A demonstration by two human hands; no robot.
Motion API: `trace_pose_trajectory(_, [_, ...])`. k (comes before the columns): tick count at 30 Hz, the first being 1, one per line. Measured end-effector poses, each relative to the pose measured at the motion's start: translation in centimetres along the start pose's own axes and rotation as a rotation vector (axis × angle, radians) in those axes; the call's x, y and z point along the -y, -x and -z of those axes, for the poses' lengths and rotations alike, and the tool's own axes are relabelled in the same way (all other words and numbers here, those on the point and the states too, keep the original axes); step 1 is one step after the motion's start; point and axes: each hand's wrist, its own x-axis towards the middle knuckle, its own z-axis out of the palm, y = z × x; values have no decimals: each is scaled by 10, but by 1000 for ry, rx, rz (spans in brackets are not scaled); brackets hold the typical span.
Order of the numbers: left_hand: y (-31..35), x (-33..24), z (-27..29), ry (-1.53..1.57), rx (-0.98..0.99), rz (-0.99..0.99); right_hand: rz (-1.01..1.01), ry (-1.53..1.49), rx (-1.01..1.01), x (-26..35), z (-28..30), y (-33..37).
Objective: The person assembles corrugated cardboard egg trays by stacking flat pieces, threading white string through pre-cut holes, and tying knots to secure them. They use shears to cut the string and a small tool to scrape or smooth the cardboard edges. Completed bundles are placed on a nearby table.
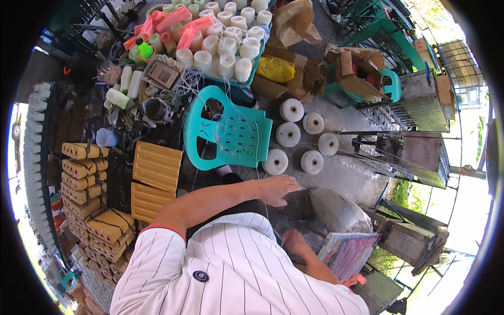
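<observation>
My left hand [278, 190] reaches across in front of my body, fingers stretched to the right and thumb apart below them. A pale spot shows at its fingertips, too small to make out. Lower and to the right, my right hand [295, 241] is closed and slightly blurred; whatever it may hold is hidden. A teal plastic chair [239, 137] stands ahead of me, with loose white threads [226, 118] over its seat and back. One thin thread runs down from the chair past my left hand. Several white thread cones [287, 135] stand on the floor beyond that hand.
Far ahead is a crate [247, 79] heaped with white yarn cones and pink bundles. Cardboard boxes [359, 73] stand far right. A filled sack [338, 210] and a framed panel [349, 254] lie near my right arm. Yellow ridged panels [156, 168] and stacked yellow blocks [84, 181] are left.
</observation>
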Motion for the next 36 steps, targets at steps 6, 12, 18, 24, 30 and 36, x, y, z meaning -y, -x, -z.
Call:
trace_pose_trajectory(6, [-2, -100, 68, 783, 368, 508, 532, -967, -285, 107, 197, 31])
trace_pose_trajectory(12, [51, -172, 209, 129, 45, 474, 693, -632, -144, 141, 267, 60])
trace_pose_trajectory(18, [119, -237, 275, -250, -10, 607, 1407, -1394, 32, 219, 274, 101])
trace_pose_trajectory(24, [169, -259, 297, -371, -344, 411, 1661, -993, -114, 232, 313, 147])
trace_pose_trajectory(30, [183, -336, 330, 149, -359, 418, 1195, -395, -860, 248, 315, 109])
trace_pose_trajectory(36, [182, -418, 389, 516, -440, 83, 1351, -708, -279, 340, 244, -45])
